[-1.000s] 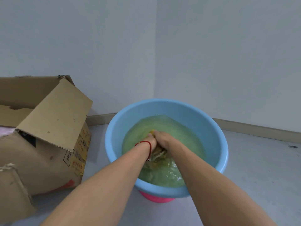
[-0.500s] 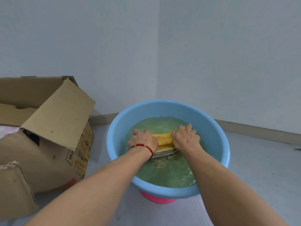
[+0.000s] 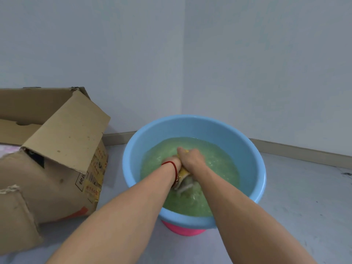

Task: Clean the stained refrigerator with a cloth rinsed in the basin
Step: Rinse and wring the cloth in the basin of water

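Hands meet over the middle of a light blue plastic basin (image 3: pixel 255 166) that stands on the grey floor (image 3: pixel 304 197) in the corner of two pale walls. Greenish, rippled water (image 3: pixel 215 161) fills the basin partway. The left hand (image 3: pixel 172 162), a red string bracelet (image 3: pixel 171 165) at its wrist, and the right hand (image 3: pixel 190 159) are pressed side by side, each grip closed around a yellow cloth (image 3: pixel 183 173) bunched between them; a greyish, sodden end of the cloth trails toward the near side, at the water's surface. Under the near rim of the basin a pink base (image 3: pixel 182 228) shows. Just left of the basin sits an open cardboard box (image 3: pixel 57 168) with printed labels on its side and one flap leaning toward the basin. A beige skirting board (image 3: pixel 297 151) runs along the foot of the walls.
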The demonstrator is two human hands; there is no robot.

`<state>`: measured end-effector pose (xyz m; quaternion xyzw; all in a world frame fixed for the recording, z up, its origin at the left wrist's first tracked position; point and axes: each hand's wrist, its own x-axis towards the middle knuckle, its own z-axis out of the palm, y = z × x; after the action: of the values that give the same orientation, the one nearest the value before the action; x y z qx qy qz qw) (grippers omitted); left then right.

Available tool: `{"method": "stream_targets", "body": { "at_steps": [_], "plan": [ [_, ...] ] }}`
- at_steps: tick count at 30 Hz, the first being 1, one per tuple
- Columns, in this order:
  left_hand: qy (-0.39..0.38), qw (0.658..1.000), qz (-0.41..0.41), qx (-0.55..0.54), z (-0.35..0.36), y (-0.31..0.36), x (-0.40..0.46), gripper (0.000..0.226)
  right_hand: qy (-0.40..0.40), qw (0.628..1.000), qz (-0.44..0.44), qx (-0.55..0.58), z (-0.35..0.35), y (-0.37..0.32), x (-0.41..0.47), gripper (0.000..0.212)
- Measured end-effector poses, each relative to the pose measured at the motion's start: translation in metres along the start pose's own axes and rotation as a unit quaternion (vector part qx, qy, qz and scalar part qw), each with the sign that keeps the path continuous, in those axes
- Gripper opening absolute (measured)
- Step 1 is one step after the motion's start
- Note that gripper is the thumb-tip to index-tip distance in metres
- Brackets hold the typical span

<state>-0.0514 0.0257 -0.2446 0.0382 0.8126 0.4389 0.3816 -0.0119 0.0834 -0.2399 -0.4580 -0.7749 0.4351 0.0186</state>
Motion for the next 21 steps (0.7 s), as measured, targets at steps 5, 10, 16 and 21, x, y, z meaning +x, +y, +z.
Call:
{"method": "stream_targets", "body": {
  "at_steps": [5,10,16,21],
  "plan": [
    [0.056,0.998,0.011,0.039,-0.009,0.004,-0.006,0.038,0.075,0.958,-0.072,-0.267,-0.026,0.019,0.010,0.044],
    [0.120,0.965,-0.003,0.232,-0.014,-0.008,-0.002,0.065,0.127,0.938,0.004,-0.322,-0.032,0.039,0.015,0.046],
    [0.039,0.997,-0.019,0.057,0.003,-0.008,0.040,0.079,-0.090,0.994,0.024,-0.057,-0.008,0.008,0.004,0.038],
    [0.005,0.998,0.047,0.039,-0.003,0.002,0.000,0.048,-0.035,0.998,0.013,0.057,-0.003,-0.006,-0.001,0.064]
  ]
}}
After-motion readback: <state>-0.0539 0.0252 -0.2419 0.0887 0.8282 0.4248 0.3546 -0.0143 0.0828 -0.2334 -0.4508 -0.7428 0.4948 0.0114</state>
